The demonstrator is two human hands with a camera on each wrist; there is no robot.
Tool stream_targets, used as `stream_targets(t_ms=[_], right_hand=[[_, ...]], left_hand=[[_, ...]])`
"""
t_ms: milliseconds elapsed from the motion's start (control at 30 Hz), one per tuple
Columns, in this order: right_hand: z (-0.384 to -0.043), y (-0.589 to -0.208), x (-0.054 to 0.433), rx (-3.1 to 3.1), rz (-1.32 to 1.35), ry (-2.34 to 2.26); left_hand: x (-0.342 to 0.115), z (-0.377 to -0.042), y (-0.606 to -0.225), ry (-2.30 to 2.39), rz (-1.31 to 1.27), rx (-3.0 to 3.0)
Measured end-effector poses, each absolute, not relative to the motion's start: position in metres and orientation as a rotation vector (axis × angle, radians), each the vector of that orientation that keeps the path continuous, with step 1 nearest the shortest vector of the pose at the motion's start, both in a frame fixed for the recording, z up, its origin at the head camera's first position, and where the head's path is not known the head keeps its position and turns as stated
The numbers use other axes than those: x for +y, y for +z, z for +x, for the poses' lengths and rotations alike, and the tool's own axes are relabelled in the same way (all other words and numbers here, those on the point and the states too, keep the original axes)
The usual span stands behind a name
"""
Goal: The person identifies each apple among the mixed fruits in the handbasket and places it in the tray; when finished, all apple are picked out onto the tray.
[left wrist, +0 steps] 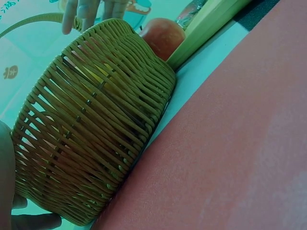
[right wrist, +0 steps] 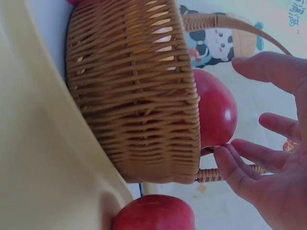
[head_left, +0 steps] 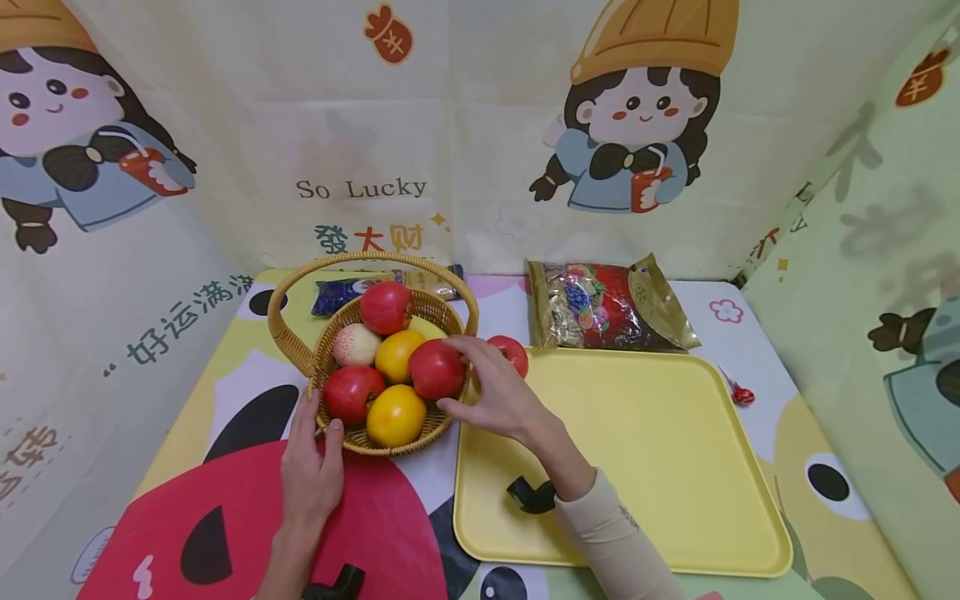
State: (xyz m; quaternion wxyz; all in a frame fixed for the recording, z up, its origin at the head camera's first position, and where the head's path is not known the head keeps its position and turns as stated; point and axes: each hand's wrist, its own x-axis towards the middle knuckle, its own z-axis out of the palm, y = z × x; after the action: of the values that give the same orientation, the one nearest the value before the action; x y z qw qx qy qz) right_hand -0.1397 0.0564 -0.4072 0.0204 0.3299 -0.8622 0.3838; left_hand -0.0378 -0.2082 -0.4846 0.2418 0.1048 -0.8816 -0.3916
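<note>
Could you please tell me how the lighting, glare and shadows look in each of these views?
Head view: fairly even light, with glints on the foil bag; left wrist view: a strong green-teal cast over the basket; right wrist view: a small bright highlight on the red apple at the rim, and a soft shadow on the yellow tray beside the lower apple.

My left hand (left wrist: 5, 177) runs off the left wrist view's left edge, my right hand (left wrist: 86, 10) off its top. In the right wrist view the basket (right wrist: 134, 96) hides part of an apple (right wrist: 217, 108); the bottom edge crops the loose apple (right wrist: 156, 214). Left of the head view's centre, fruit (head_left: 386, 307) covers some of the blue packet (head_left: 341, 296).
</note>
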Motion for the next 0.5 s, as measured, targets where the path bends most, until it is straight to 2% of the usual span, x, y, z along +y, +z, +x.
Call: stream_targets(t_ms=[200, 500], right_hand=[[-0.1424, -0.4082, 0.0532, -2.626, 1.067, 1.366], [-0.1442, -0.4099, 0.0499, -2.745, 1.012, 1.341]], left_hand=[[-0.2080, -0.0379, -0.4840, -1.077, 0.291, -2.421], [-0.2078, -0.0369, -0.4835, -1.072, 0.312, -2.440]])
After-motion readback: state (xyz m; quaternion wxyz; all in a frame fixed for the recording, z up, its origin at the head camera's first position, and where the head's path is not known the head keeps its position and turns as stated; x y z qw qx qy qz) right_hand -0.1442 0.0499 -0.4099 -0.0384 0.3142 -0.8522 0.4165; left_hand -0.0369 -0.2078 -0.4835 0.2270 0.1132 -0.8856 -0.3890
